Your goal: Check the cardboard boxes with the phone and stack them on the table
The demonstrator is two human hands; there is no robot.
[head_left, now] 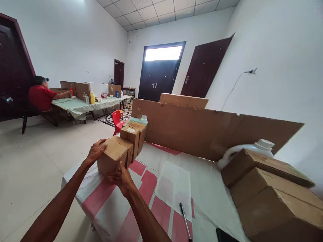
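Observation:
A cardboard box (112, 153) sits at the left side of the cloth-covered table, nearest me in a row of boxes. My left hand (96, 150) grips its left upper edge, and my right hand (121, 178) holds its near right side low down. Right behind it stand a smaller box (129, 151) and a taller box (132, 134) with a white label on top. A pale green jug with a white cap (144, 119) shows behind these. The underside of the held box is hidden.
A long cardboard panel (191, 129) stands along the table's back. At right are more boxes (272, 201) and a white jug (237, 149). A pen (185, 220), a translucent sheet (174, 181) and a dark flat object (225, 235) lie on the cloth. A person in red (41, 95) sits far left.

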